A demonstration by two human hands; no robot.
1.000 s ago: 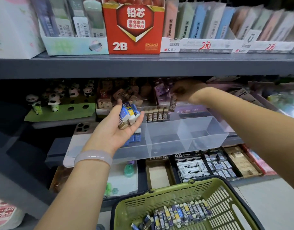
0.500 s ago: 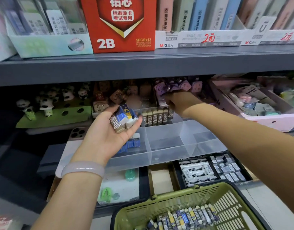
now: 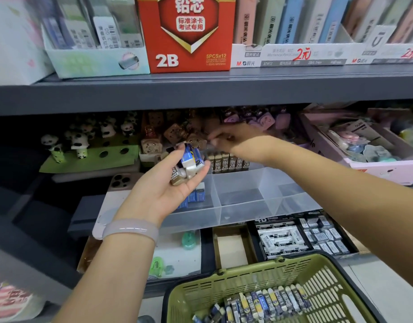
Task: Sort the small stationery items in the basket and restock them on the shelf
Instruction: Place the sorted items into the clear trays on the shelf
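Note:
My left hand (image 3: 163,190) is palm up in front of the middle shelf and cups a small pile of erasers (image 3: 189,163), blue-and-white ones and a brown 2B one. My right hand (image 3: 238,139) reaches left over the clear divided tray (image 3: 242,212), its blurred fingertips close to the pile, and I see nothing held in it. A row of brown 2B erasers (image 3: 231,163) stands at the back of the tray, and blue erasers (image 3: 199,194) stand in its left compartment. The green basket (image 3: 224,285) at the bottom right holds several more erasers (image 3: 266,301).
The grey upper shelf (image 3: 201,89) carries a red 2B lead box (image 3: 189,36) and pen boxes. Panda figures (image 3: 79,141) stand at the left and a pink box (image 3: 368,164) at the right. A phone (image 3: 124,181) lies beside the tray. Black trays of 4B erasers (image 3: 282,236) sit below.
My right hand has left the row of brown erasers and moved left towards the pile in my left hand. My left hand has stayed where it was, still holding the pile.

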